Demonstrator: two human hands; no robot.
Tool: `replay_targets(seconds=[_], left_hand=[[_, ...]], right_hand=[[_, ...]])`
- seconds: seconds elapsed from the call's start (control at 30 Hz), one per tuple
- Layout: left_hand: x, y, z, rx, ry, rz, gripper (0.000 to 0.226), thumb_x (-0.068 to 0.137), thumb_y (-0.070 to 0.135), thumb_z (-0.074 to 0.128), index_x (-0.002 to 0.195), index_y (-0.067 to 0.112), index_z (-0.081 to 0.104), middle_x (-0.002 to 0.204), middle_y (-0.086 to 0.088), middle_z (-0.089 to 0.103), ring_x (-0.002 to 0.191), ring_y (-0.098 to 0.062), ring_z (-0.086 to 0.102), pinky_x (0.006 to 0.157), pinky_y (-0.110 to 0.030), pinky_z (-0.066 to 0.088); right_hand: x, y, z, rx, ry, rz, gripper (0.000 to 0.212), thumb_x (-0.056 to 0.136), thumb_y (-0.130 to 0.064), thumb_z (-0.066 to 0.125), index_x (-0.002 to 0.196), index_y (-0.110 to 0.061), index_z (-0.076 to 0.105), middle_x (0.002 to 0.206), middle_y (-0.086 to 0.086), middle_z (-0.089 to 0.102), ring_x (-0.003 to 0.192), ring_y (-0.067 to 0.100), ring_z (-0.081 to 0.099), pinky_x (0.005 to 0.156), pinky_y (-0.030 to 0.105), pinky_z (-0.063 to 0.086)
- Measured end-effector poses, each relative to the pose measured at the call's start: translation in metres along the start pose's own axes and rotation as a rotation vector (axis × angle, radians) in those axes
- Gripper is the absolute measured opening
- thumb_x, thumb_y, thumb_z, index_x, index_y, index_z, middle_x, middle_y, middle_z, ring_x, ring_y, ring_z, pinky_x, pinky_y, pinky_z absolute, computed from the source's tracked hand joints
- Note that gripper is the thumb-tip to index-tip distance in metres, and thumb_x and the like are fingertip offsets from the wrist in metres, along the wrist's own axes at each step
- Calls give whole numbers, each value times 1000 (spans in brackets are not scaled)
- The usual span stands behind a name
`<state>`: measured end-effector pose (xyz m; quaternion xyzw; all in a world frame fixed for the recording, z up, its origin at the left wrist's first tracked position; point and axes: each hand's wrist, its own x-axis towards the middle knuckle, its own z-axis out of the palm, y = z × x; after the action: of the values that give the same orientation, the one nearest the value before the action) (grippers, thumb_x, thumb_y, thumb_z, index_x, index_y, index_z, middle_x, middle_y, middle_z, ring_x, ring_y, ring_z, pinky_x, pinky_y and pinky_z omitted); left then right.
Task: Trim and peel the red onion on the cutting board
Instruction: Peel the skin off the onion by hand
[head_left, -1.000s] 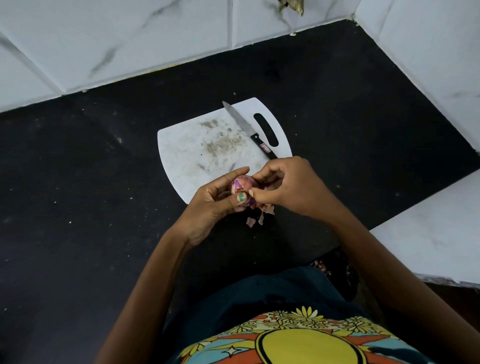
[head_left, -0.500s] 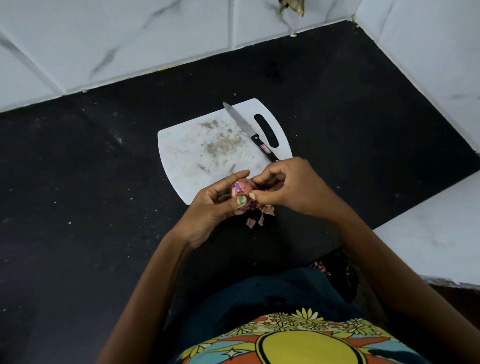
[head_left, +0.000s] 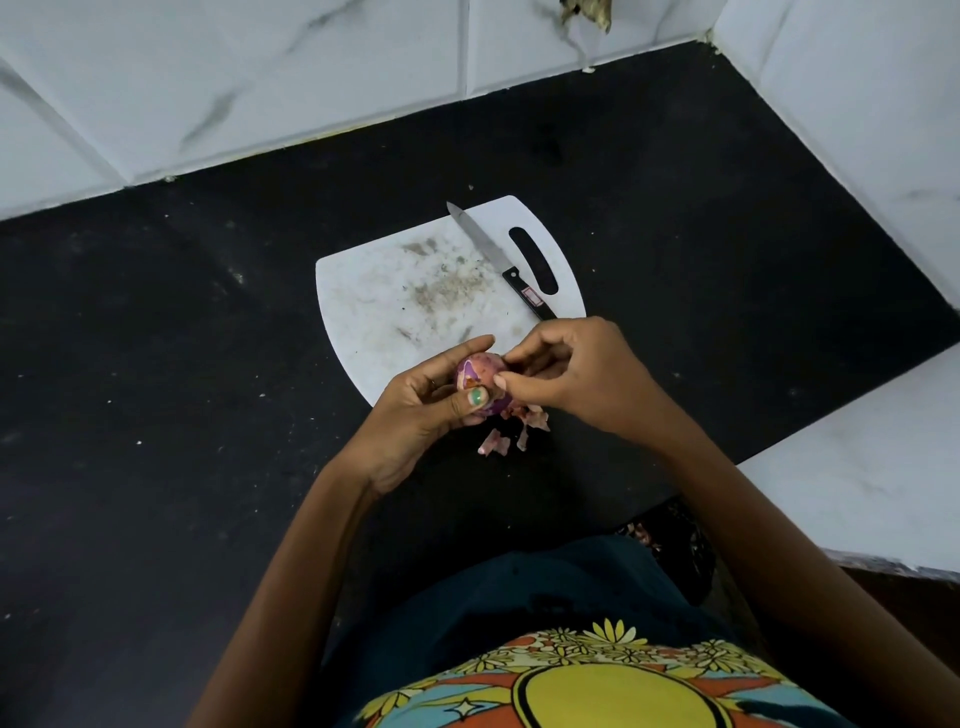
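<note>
A small red onion (head_left: 480, 374), partly peeled with purple flesh showing, is held just above the near edge of the white cutting board (head_left: 374, 317). My left hand (head_left: 426, 410) cups it from the left, thumb across its front. My right hand (head_left: 576, 379) pinches at the onion's right side with thumb and forefinger. Bits of pink skin (head_left: 511, 436) lie on the black counter right below the hands. A black-handled knife (head_left: 498, 260) rests on the board's right part, blade pointing away.
The black counter (head_left: 182, 338) surrounds the board, with white marble tiled walls (head_left: 234, 88) behind and at the right. A white ledge (head_left: 857, 467) juts in at the right. My torso is close to the counter edge.
Both hands stay at the same spot with the onion. The onion has turned slightly in the left hand and the right fingers have shifted their pinch on it.
</note>
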<state>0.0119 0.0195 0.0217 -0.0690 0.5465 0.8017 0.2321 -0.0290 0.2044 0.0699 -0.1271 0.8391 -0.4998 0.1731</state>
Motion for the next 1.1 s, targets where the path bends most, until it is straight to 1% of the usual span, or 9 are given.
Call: replay_targets(seconds=[0.1,0.2,0.37,0.43,0.5,0.67,0.8,0.93,1.1], left_hand=[[0,0,0,-3,2,5,50,75,7,65,122,24,61,112,2,69,94,-12,66,76,-21,54],[1,-1,1,-5,-5,4,49,74,8,65,120,24,61,110,2,69,93,-11,66,77,-21,55],[2,-3,2,-15,-13,7,47,75,9,65,119,26,63,115,-1,67,96,-13,66,78,-21,55],[2,-3,2,-17,-8,9,47,76,9,65,120,25,62,115,-1,68,96,-14,66,78,-22,55],[2,-3,1,-19,-4,12,47,77,8,65,121,24,62,114,0,68,96,-13,66,79,-22,55],[2,-1,1,-25,-13,10,46,77,7,64,119,23,62,110,1,69,94,-11,66,76,-20,54],[2,-1,2,-35,-19,6,46,77,7,64,120,23,62,112,-1,68,95,-14,66,77,-21,55],[1,-1,3,-36,-48,-1,47,77,8,63,122,23,60,113,0,67,97,-15,66,79,-22,56],[2,-2,3,-49,-44,4,47,77,9,63,123,22,60,114,-2,66,99,-16,66,79,-22,55]], right_hand=[[0,-1,0,17,-20,13,19,72,-17,82,87,-10,73,73,-7,72,67,4,70,63,16,55],[1,0,0,-25,-15,1,17,73,-14,80,86,-7,74,73,-4,72,63,2,68,61,12,52],[2,4,1,-97,79,-31,5,76,-9,73,81,-8,74,70,-2,71,64,9,68,63,18,56],[2,3,0,-82,59,-30,9,76,-15,75,83,-9,74,71,-3,72,65,9,68,62,18,56],[0,0,0,-46,16,-19,18,74,-22,79,86,-9,74,73,-3,73,66,7,70,62,17,56],[0,-3,2,-60,4,-26,19,72,-17,81,84,-6,73,71,-5,71,60,1,66,58,12,52],[2,-1,1,-97,13,-39,14,72,-14,78,81,-4,73,70,2,72,59,8,67,58,19,56],[5,6,-2,-120,87,-53,2,74,-6,72,75,-4,72,67,6,71,63,18,67,62,30,58],[6,10,-5,-111,55,-50,6,82,-11,68,81,-8,73,72,-2,72,68,12,69,66,27,59]])
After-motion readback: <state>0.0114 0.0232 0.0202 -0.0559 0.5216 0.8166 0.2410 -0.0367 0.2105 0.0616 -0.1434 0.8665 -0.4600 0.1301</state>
